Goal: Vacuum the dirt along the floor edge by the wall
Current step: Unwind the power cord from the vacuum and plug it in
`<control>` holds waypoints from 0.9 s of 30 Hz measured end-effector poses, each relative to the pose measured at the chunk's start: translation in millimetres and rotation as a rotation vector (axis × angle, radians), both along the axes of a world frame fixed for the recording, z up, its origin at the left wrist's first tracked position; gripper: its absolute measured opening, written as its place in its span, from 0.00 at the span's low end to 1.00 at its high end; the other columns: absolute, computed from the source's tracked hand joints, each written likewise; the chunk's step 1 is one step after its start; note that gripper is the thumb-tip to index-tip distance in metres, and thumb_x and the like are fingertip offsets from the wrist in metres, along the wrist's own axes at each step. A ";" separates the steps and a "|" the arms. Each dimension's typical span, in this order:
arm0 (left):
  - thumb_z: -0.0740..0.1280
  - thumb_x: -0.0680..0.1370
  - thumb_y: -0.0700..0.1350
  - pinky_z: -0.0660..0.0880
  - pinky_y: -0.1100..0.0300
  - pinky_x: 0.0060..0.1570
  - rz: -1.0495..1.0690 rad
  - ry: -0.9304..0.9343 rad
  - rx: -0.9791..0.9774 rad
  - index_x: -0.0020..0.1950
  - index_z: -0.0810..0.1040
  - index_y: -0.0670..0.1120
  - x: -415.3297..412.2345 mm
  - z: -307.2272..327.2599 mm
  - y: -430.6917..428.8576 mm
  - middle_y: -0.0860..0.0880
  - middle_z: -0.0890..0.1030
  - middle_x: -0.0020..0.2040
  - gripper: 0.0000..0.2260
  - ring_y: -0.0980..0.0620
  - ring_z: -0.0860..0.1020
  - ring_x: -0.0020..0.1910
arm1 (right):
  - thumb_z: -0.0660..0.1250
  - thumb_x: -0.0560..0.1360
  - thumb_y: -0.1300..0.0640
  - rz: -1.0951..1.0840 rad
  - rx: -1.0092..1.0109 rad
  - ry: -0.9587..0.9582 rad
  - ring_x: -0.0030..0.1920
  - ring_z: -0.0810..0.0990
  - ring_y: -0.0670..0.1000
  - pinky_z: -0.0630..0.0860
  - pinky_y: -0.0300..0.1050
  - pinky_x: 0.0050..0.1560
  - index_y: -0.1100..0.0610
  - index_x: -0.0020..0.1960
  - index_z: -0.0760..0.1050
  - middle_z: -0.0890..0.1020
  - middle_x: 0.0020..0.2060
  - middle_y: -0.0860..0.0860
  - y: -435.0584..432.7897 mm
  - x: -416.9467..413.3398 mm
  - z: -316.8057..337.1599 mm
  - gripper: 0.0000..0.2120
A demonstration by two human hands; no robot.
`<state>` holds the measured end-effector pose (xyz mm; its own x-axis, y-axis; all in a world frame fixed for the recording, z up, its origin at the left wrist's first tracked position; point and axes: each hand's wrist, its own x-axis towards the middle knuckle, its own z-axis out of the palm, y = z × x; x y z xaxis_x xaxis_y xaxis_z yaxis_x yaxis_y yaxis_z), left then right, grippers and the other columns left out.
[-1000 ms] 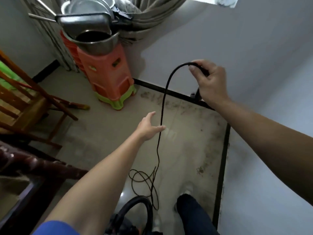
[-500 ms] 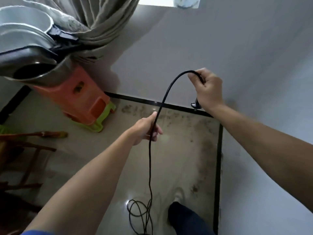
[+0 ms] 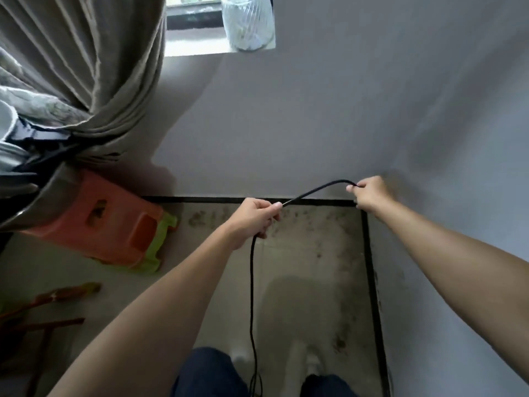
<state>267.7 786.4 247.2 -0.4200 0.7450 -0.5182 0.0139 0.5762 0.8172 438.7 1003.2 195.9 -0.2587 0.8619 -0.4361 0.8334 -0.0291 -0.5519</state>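
holding a black cord (image 3: 251,282) in both hands, the person stands over a floor corner framed by a black skirting line (image 3: 300,200). the left grip (image 3: 254,217) is curled in a fist round the cord just in front of the far run of that line, thumb on top. the cord drops from under the fist toward the dark trouser legs (image 3: 211,371) and pale shoes (image 3: 313,365), well back from the line. the right grip (image 3: 370,193) pinches the cord between thumb and bent fingers directly over the line's corner, close to the grey wall (image 3: 343,110); whatever lies past the pinch is hidden by the hand. between the two grips the cord rises in a shallow arch across the line. the dirt (image 3: 200,219) shows as dark specks and smudges on the beige floor tile (image 3: 300,282), thickest just inside the line's far run and again beside its right run. past the left end of the line an orange plastic stool (image 3: 100,222) sits stacked on a green stool (image 3: 164,239), and a dull metal pot (image 3: 34,202) overlaps the top of the orange one. a bunched grey-brown curtain (image 3: 100,67) hangs above the stools. high above the line a window (image 3: 194,24) holds a pale translucent container (image 3: 249,24), too blurred to name. reddish wooden chair legs (image 3: 57,293) lie well left of the line, nearer the person.
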 end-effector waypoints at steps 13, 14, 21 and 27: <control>0.62 0.81 0.50 0.72 0.58 0.34 -0.596 0.223 -0.236 0.48 0.81 0.45 -49.5 -179.2 81.4 0.51 0.69 0.29 0.11 0.52 0.69 0.30 | 0.60 0.83 0.56 -1.553 -0.618 1.047 0.16 0.72 0.43 0.62 0.32 0.16 0.58 0.41 0.70 0.77 0.19 0.51 -7.4 28.9 -166.1 0.13; 0.62 0.81 0.49 0.69 0.59 0.31 -0.643 0.267 -0.223 0.49 0.81 0.45 -56.7 -190.8 90.6 0.52 0.69 0.28 0.11 0.53 0.69 0.29 | 0.59 0.84 0.55 -1.609 -0.620 1.058 0.17 0.73 0.44 0.62 0.32 0.16 0.58 0.41 0.70 0.76 0.19 0.50 -15.4 32.3 -178.4 0.13; 0.60 0.82 0.46 0.66 0.60 0.39 -0.948 0.372 -0.245 0.51 0.80 0.43 -61.3 -278.3 142.5 0.48 0.77 0.44 0.11 0.50 0.73 0.43 | 0.63 0.81 0.58 -1.774 -0.580 1.013 0.23 0.77 0.47 0.76 0.35 0.24 0.62 0.46 0.74 0.78 0.34 0.54 -42.2 58.1 -248.4 0.09; 0.61 0.81 0.48 0.62 0.63 0.29 -1.049 0.306 -0.253 0.38 0.75 0.45 -8.6 -373.8 166.6 0.51 0.70 0.29 0.14 0.55 0.69 0.29 | 0.61 0.83 0.56 -1.928 -0.435 1.028 0.39 0.79 0.52 0.82 0.43 0.30 0.63 0.49 0.74 0.78 0.42 0.57 -16.0 94.4 -334.0 0.11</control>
<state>259.1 953.0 -126.6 0.2179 0.6928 -0.6874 0.7704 0.3103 0.5570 533.2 987.2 -138.1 0.3298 0.1969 -0.9233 -0.8253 -0.4147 -0.3833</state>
